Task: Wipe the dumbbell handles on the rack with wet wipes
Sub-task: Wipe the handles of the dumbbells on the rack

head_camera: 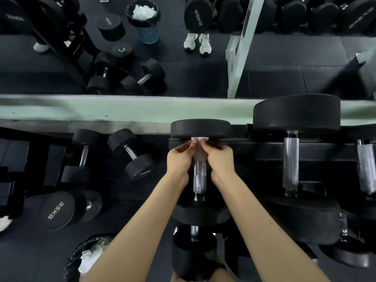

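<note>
A black dumbbell lies on the rack (264, 151) in front of me, its knurled chrome handle (199, 178) pointing away towards the mirror. A white wet wipe (199, 156) is wrapped over the far end of that handle, just below the far weight head (200, 128). My left hand (180, 157) and my right hand (219, 157) pinch the wipe from either side, fingertips meeting on top. The near half of the handle is bare. To the right lie two more dumbbells with chrome handles (291, 161), (366, 167).
A bin lined with a black bag (81, 259) holding crumpled white wipes stands at my lower left. Loose dumbbells, including a 35KG one (61, 209), lie on the floor to the left. A mirror (183, 58) behind the rack reflects the room.
</note>
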A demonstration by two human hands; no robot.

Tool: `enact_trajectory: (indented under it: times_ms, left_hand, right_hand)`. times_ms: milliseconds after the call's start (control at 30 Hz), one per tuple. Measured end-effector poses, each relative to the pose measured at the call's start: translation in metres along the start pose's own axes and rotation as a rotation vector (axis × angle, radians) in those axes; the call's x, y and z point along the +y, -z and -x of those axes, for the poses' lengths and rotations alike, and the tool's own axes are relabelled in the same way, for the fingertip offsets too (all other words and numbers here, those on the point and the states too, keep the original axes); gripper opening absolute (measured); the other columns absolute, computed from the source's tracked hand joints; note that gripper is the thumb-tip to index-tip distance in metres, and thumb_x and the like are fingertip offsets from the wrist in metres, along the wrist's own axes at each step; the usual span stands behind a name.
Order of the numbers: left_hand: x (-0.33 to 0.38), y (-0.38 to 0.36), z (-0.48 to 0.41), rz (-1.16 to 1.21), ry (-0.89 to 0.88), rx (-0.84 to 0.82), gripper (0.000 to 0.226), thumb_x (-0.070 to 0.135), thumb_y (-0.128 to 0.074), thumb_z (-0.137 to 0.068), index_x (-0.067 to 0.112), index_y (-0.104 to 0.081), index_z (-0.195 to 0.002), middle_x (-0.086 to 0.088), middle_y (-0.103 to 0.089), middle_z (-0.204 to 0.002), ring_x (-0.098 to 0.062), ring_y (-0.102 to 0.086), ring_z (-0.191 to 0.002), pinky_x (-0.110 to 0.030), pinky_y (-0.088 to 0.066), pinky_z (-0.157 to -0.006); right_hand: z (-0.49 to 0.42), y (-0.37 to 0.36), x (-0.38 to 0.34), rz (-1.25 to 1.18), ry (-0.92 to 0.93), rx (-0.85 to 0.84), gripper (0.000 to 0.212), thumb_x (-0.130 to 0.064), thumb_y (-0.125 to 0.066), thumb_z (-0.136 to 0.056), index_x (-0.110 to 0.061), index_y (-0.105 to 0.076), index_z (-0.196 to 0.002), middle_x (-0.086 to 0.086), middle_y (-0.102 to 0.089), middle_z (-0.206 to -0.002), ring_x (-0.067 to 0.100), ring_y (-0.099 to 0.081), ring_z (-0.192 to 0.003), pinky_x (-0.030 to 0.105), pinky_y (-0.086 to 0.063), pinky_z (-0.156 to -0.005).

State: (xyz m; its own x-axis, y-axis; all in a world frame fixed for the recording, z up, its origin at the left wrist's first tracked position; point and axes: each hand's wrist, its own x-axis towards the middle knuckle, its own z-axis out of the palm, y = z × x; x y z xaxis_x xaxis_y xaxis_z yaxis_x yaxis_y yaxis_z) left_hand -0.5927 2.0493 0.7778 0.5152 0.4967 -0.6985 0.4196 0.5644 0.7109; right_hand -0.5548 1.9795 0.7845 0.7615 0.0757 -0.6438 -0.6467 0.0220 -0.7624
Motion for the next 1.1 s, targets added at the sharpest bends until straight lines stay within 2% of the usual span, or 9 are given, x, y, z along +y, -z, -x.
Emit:
enact_trajectory:
  times_ms: [133,200,267,333,400,500,700,933,1100]
  left_hand:
    - [-0.002,0.003,-0.005,0.026,-0.021,-0.018,0.022,0.016,-0.072,-0.080,0.007,-0.069,-0.100,-0.006,-0.072,-0.091,-0.017,-0.068,-0.090,-0.025,-0.053,-0.086]
    - [-0.004,0.002,-0.005,-0.035,-0.112,0.044,0.010,0.013,-0.074,-0.079,0.013,-0.073,-0.089,0.000,-0.072,-0.079,-0.012,-0.068,-0.081,-0.021,-0.055,-0.078]
    - [-0.009,0.000,-0.004,-0.124,-0.201,0.098,0.019,0.012,-0.074,-0.079,0.027,-0.074,-0.066,0.008,-0.072,-0.069,-0.010,-0.067,-0.082,-0.024,-0.053,-0.078]
    - [-0.011,-0.003,-0.001,-0.153,-0.225,0.131,0.029,0.014,-0.073,-0.079,0.033,-0.073,-0.058,0.012,-0.070,-0.062,-0.007,-0.064,-0.078,-0.024,-0.051,-0.076]
    - [-0.010,-0.004,-0.002,-0.077,-0.156,0.109,0.004,0.019,-0.074,-0.080,0.020,-0.077,-0.082,0.004,-0.073,-0.076,-0.009,-0.066,-0.081,-0.022,-0.053,-0.077]
    - [-0.003,0.000,-0.008,-0.054,-0.062,0.029,0.039,0.024,-0.075,-0.078,0.003,-0.067,-0.110,-0.008,-0.072,-0.098,-0.016,-0.067,-0.093,-0.029,-0.051,-0.091]
    - [-0.012,0.011,0.002,-0.179,-0.181,-0.028,0.033,0.016,-0.070,-0.083,-0.001,-0.065,-0.110,0.002,-0.069,-0.088,-0.001,-0.063,-0.079,-0.008,-0.051,-0.074]
    - [-0.004,0.003,-0.001,-0.095,-0.105,-0.027,0.042,0.023,-0.071,-0.082,0.001,-0.063,-0.116,-0.011,-0.069,-0.110,-0.013,-0.065,-0.098,-0.020,-0.049,-0.087]
    - [-0.023,0.032,0.010,-0.310,-0.157,-0.130,0.045,0.021,-0.072,-0.081,0.006,-0.060,-0.122,0.001,-0.066,-0.113,0.004,-0.061,-0.091,-0.004,-0.047,-0.077]
  right_hand:
    - [-0.003,0.002,-0.003,-0.083,-0.049,0.016,0.002,-0.003,-0.070,-0.081,-0.002,-0.069,-0.082,0.004,-0.069,-0.073,0.008,-0.068,-0.062,0.016,-0.052,-0.054]
    - [-0.005,0.000,0.005,0.234,0.151,0.119,0.010,-0.013,-0.071,-0.082,-0.004,-0.074,-0.086,0.009,-0.073,-0.080,0.015,-0.068,-0.078,0.028,-0.055,-0.071]
    - [-0.003,0.001,0.016,0.660,0.415,0.183,0.022,-0.024,-0.064,-0.088,-0.006,-0.076,-0.084,0.016,-0.072,-0.078,0.015,-0.059,-0.071,0.031,-0.046,-0.067]
    - [-0.005,0.002,0.020,0.740,0.497,0.172,0.026,-0.026,-0.061,-0.090,-0.006,-0.075,-0.080,0.017,-0.071,-0.073,0.014,-0.051,-0.064,0.030,-0.038,-0.062]
    - [-0.008,0.003,0.012,0.482,0.375,0.129,0.015,-0.019,-0.068,-0.085,-0.006,-0.076,-0.081,0.010,-0.073,-0.075,0.009,-0.059,-0.070,0.028,-0.047,-0.067]
    - [-0.013,0.004,0.000,0.001,0.054,0.016,0.003,-0.001,-0.071,-0.079,-0.004,-0.071,-0.080,0.002,-0.070,-0.074,0.005,-0.065,-0.066,0.013,-0.049,-0.059]
    - [0.001,0.016,0.017,0.152,0.149,-0.020,0.006,-0.008,-0.070,-0.083,-0.012,-0.073,-0.080,-0.012,-0.068,-0.067,-0.003,-0.063,-0.067,0.007,-0.047,-0.064]
    - [-0.009,0.010,0.010,0.091,0.172,-0.009,0.010,-0.008,-0.071,-0.082,-0.015,-0.072,-0.075,-0.006,-0.069,-0.070,0.003,-0.065,-0.070,0.012,-0.049,-0.066]
    - [0.009,0.037,0.039,0.361,0.297,-0.092,0.014,-0.011,-0.068,-0.085,0.000,-0.073,-0.093,0.013,-0.074,-0.085,0.007,-0.062,-0.077,0.021,-0.047,-0.071]
